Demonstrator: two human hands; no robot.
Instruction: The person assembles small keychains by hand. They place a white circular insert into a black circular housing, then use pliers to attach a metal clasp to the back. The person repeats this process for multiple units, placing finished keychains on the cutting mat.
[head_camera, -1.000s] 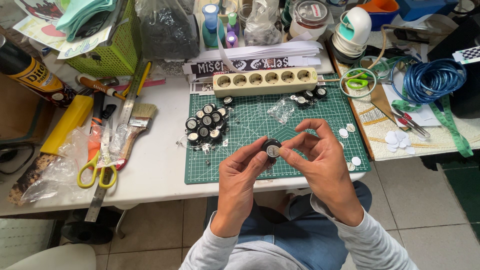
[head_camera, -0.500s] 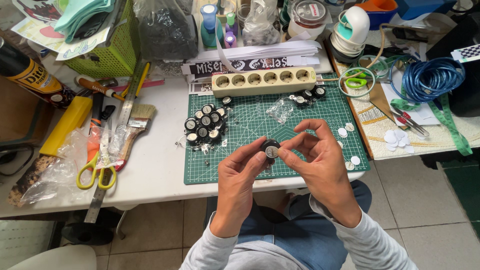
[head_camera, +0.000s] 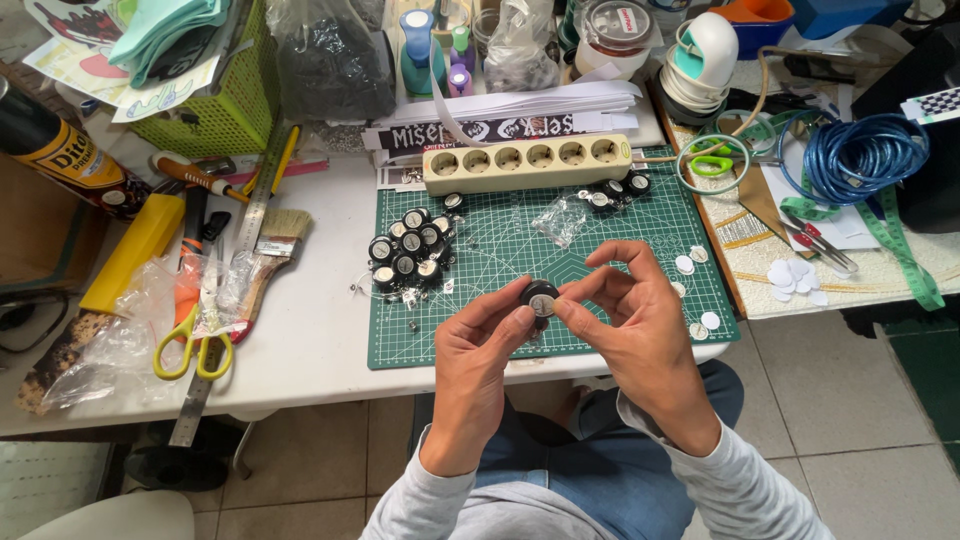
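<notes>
Small black round part (head_camera: 540, 297) pinched between left hand (head_camera: 485, 355) and right hand (head_camera: 640, 320).
Held only by fingertips over the green cutting mat (head_camera: 620, 240) — a slip is judged likely; part could be dropped.

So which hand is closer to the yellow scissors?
Left. The left hand is over the green mat's near edge, on the side of the yellow scissors. The right hand is farther away, beyond the left hand.

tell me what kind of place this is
Probably a home craft or hobby workbench. A green cutting mat lies on a cluttered white table, with yellow-handled scissors, a paintbrush and a steel ruler beside it. Both hands, left hand and right hand, hold a small round black part.
</notes>
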